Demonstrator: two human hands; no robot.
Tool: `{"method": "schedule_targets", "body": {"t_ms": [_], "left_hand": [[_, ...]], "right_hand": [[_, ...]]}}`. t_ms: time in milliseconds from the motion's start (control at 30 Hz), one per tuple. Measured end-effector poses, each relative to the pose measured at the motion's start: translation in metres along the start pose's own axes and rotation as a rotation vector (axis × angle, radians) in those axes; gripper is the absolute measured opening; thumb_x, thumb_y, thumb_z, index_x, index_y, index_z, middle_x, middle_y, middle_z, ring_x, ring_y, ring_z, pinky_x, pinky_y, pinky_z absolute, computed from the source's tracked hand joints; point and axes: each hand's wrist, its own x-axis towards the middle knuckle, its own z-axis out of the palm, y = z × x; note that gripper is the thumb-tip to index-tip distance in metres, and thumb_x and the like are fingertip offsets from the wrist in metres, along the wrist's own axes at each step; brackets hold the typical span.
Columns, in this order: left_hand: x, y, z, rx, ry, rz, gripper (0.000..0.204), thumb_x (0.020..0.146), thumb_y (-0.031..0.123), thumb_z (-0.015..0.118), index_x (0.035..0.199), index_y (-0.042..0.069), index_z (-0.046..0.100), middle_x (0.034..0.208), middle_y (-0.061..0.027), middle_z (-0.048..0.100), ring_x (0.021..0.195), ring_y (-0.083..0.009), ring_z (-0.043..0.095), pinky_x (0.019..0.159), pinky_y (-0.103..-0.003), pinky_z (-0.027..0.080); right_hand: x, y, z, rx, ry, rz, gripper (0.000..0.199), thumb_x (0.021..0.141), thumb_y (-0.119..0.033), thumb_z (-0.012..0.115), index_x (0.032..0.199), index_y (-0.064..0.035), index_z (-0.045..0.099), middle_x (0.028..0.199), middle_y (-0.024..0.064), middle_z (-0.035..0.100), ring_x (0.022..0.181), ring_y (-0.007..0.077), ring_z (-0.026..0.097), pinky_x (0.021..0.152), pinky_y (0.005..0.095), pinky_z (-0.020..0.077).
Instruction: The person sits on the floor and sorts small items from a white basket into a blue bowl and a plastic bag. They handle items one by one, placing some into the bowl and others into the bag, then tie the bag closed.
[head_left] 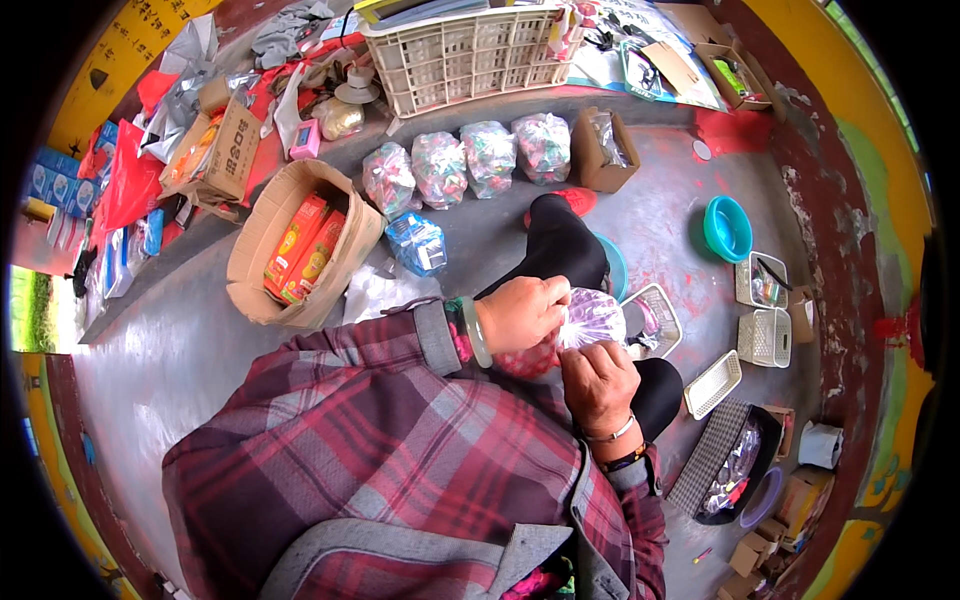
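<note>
Far ahead on the floor four filled, closed bags (468, 160) already stand in a row beside the big cardboard box (300, 245) at left, while near my lap my left hand (520, 313) and right hand (598, 382) both pinch the unfinished clear plastic bag (592, 318) shut.

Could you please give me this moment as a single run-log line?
left hand: grips clear plastic bag | right hand: pinches same bag from below | bag: filled, held above lap | nearby: four filled bags in row, white basket
</note>
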Motion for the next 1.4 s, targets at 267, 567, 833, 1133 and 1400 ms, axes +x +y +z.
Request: {"method": "schedule_targets", "body": {"t_ms": [267, 567, 833, 1133, 1400], "left_hand": [[0.003, -0.003, -0.012, -0.069, -0.227, 0.019, 0.02, 0.071, 0.011, 0.053, 0.088, 0.0, 0.05, 0.067, -0.0083, 0.055, 0.058, -0.017, 0.055, 0.053, -0.028, 0.043], [0.024, 0.03, -0.072, 0.265, 0.018, 0.2, 0.015, 0.066, 0.011, 0.056, 0.078, 0.003, 0.056, 0.067, -0.0086, 0.052, 0.063, -0.0214, 0.053, 0.057, -0.031, 0.042], [0.056, -0.065, -0.122, -0.234, 0.271, -0.28, 0.009, 0.075, 0.009, 0.057, 0.073, 0.002, 0.05, 0.059, -0.0025, 0.052, 0.048, -0.0085, 0.051, 0.043, -0.021, 0.041], [0.024, -0.292, -0.048, -0.475, 0.701, -1.03, 0.011, 0.075, 0.008, 0.051, 0.078, -0.002, 0.054, 0.062, -0.011, 0.057, 0.048, -0.0178, 0.055, 0.04, -0.027, 0.043], [0.03, -0.373, -0.004, -0.014, 0.54, -1.114, 0.014, 0.075, 0.012, 0.051, 0.08, 0.002, 0.06, 0.074, -0.0118, 0.06, 0.066, -0.021, 0.059, 0.055, -0.03, 0.048]], "right_hand": [[0.0, -0.001, -0.006, 0.18, -0.068, 0.108, 0.024, 0.059, -0.004, 0.066, 0.082, -0.0058, 0.057, 0.072, 0.0066, 0.055, 0.063, 0.0216, 0.054, 0.055, 0.0289, 0.0444], [-0.019, 0.025, -0.022, 0.152, 0.185, 0.482, 0.011, 0.072, 0.003, 0.053, 0.083, 0.0015, 0.056, 0.072, 0.0126, 0.057, 0.064, 0.0218, 0.055, 0.059, 0.0277, 0.0437], [-0.061, 0.059, 0.01, 0.356, 0.118, 0.764, 0.009, 0.078, -0.004, 0.053, 0.083, 0.0008, 0.058, 0.067, 0.0055, 0.055, 0.057, 0.0102, 0.051, 0.052, 0.0211, 0.0401], [-0.082, 0.083, 0.04, 0.643, 0.066, 1.05, 0.012, 0.079, -0.007, 0.053, 0.085, 0.0029, 0.059, 0.064, 0.0035, 0.057, 0.055, 0.0081, 0.052, 0.051, 0.0195, 0.0418], [-0.09, 0.092, 0.048, 0.642, -0.006, 1.149, 0.012, 0.079, -0.006, 0.053, 0.085, 0.0032, 0.059, 0.064, 0.0009, 0.055, 0.056, 0.0064, 0.05, 0.052, 0.0184, 0.04]]}}
